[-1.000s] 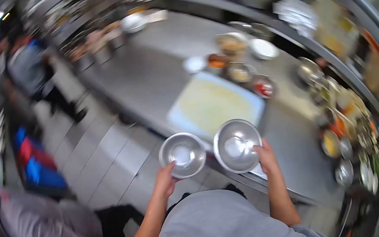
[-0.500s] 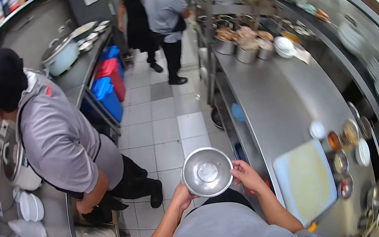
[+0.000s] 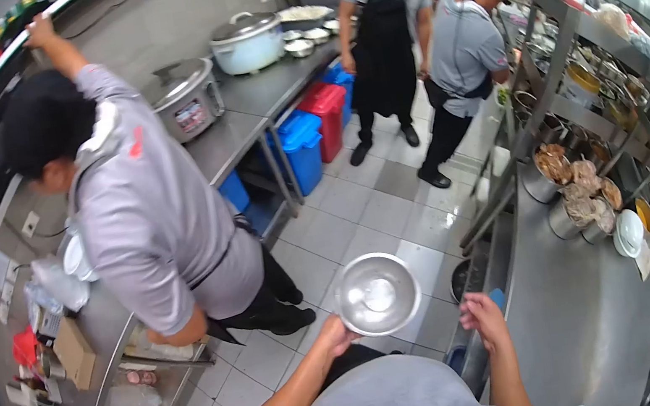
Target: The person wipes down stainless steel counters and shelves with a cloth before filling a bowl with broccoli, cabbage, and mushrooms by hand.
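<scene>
A round steel mixing bowl (image 3: 377, 292) is held in front of my body, its inside facing up. My left hand (image 3: 334, 336) grips the bowl's rim at the lower left. Inside the bowl only a bright light reflection shows. My right hand (image 3: 483, 317) is apart from the bowl, to its right, beside the edge of the steel counter (image 3: 560, 319). Its fingers are loosely bent, with nothing visible in them.
A co-worker (image 3: 158, 195) stands close on the left, one arm raised to a shelf. Two others, one in a black apron (image 3: 384, 40), stand farther down the tiled aisle (image 3: 343, 209). Rice cookers (image 3: 245, 44), blue and red bins (image 3: 325, 120), and pots of food (image 3: 553, 167) line the sides.
My right hand has let go of the bowl and moved right. The view has turned left, and the nearby co-worker's raised arm now shows fully. My left hand keeps the bowl.
</scene>
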`<action>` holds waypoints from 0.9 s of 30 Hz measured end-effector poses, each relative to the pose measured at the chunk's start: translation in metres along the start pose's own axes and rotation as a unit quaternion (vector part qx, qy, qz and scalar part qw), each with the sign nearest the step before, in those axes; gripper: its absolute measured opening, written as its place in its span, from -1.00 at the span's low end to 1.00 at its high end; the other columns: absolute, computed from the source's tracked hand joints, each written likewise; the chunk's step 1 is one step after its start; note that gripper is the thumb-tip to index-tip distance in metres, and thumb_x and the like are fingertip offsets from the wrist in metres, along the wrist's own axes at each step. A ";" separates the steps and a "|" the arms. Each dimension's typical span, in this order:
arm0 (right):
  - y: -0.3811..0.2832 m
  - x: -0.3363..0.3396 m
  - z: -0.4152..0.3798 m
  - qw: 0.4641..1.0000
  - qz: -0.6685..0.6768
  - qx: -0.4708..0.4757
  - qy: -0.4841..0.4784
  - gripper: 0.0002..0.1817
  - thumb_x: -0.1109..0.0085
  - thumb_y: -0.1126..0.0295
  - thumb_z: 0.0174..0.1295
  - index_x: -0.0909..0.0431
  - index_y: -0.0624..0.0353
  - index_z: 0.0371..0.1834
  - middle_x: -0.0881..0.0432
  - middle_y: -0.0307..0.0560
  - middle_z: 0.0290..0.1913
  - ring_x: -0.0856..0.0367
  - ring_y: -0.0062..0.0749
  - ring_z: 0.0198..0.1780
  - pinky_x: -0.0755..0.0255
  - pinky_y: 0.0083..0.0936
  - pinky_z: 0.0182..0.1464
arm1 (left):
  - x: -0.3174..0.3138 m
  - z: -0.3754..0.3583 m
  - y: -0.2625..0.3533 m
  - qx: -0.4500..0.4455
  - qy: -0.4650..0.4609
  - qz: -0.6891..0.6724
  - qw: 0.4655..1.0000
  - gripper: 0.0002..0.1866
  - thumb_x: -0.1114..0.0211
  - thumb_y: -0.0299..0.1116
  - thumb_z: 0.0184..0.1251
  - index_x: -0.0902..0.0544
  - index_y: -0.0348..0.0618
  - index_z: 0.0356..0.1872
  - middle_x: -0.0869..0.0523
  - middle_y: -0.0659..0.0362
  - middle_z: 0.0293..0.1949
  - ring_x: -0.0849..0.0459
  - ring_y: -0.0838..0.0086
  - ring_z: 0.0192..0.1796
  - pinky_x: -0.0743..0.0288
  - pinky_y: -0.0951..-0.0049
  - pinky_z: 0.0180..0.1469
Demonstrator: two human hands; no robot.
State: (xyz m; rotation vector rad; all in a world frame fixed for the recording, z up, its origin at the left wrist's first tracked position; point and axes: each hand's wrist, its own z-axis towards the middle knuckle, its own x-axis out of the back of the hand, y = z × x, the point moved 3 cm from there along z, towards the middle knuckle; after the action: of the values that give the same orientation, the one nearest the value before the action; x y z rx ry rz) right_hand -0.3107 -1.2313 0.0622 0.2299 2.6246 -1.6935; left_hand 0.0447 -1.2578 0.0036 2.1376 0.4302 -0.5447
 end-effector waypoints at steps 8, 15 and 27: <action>-0.027 -0.039 0.139 0.990 -0.010 -0.066 -0.124 -0.53 -0.11 0.17 0.42 -0.37 0.13 0.31 -0.62 -0.08 0.01 -0.64 -0.48 -0.22 -0.57 -0.55 -0.20 | -0.019 0.091 0.028 0.039 0.101 -0.063 0.992 -0.65 -0.12 -0.20 0.49 -0.51 -0.18 0.14 -0.70 0.08 -0.09 -0.71 0.40 -0.24 -0.61 0.35 -0.33; -0.072 -0.074 0.277 0.981 -0.095 -0.076 -0.151 -0.37 -0.18 0.15 0.34 -0.26 0.18 0.40 -0.61 -0.05 0.07 -0.67 -0.38 -0.14 -0.61 -0.43 -0.23 | -0.072 0.249 0.102 0.051 0.013 0.061 0.997 -0.67 -0.15 -0.35 0.42 -0.52 -0.30 0.11 -0.72 0.06 -0.21 -0.68 0.43 -0.42 -0.53 0.45 -0.46; -0.161 0.033 0.446 0.979 0.195 -0.052 0.037 -0.45 -0.13 0.48 0.24 -0.33 0.32 0.33 -0.59 0.08 0.10 -0.66 -0.22 0.03 -0.61 -0.28 -0.06 | -0.304 0.477 0.262 -0.339 -0.240 0.537 0.734 -0.27 -0.16 -0.57 0.33 -0.13 -0.09 0.52 -0.25 -0.11 0.47 -0.24 0.12 0.51 -0.21 0.29 0.44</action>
State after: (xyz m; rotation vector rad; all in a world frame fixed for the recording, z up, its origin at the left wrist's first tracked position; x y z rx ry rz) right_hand -0.3958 -1.6972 0.0197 0.7610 2.4893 -1.4399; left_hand -0.1933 -1.8284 0.0843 1.1368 -0.7894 -0.1651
